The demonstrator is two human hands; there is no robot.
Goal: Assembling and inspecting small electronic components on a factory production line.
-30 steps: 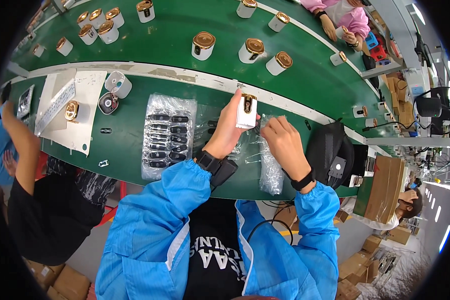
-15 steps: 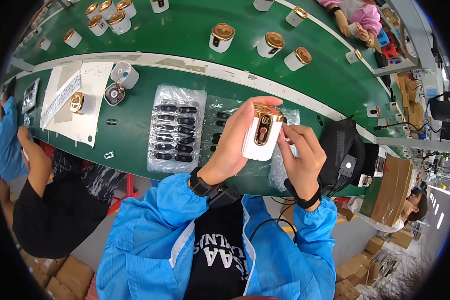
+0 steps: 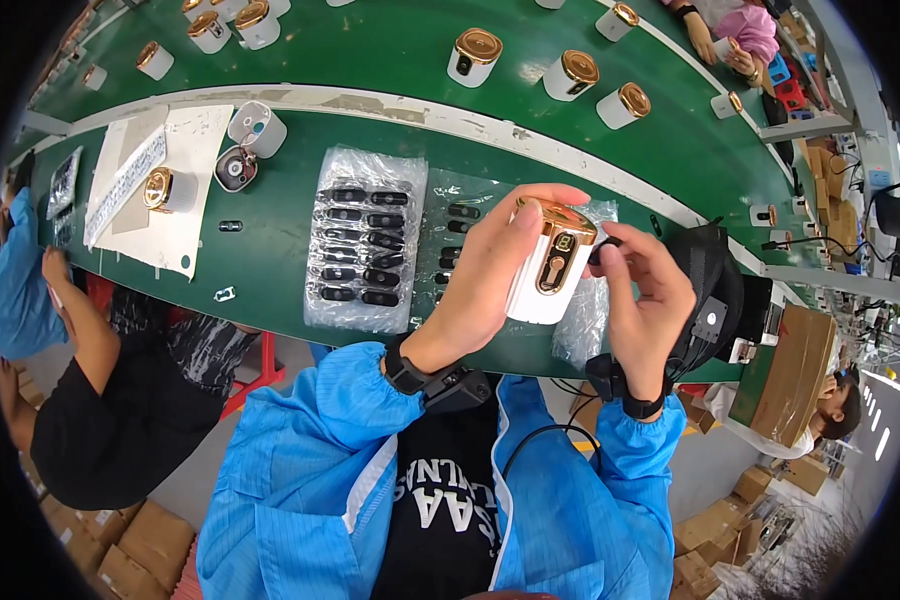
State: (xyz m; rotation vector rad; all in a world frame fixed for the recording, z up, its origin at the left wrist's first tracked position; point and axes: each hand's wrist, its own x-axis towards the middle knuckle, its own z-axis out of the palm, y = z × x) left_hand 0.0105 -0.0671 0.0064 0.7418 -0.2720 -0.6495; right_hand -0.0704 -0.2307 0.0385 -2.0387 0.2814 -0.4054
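My left hand is wrapped round a white device with a gold lid, thumb at its upper edge. The device is tilted, its gold-rimmed oval panel with a small lit display facing me. Just right of it, my right hand pinches a small black piece between thumb and fingers, apart from the device. The fingers partly hide that piece. Beyond my left wrist, several black oval covers lie in rows on bubble wrap. More dark covers lie on clear plastic, partly behind my left hand.
Several gold-lidded devices stand on the green belt beyond a pale rail. At left are a white sheet, another device and an opened housing. A black bag sits right. Co-workers are at left and far right.
My right hand has drawn right, away from the device, and the black piece now shows in its fingers. My left hand still holds the device. The whole view has shifted somewhat.
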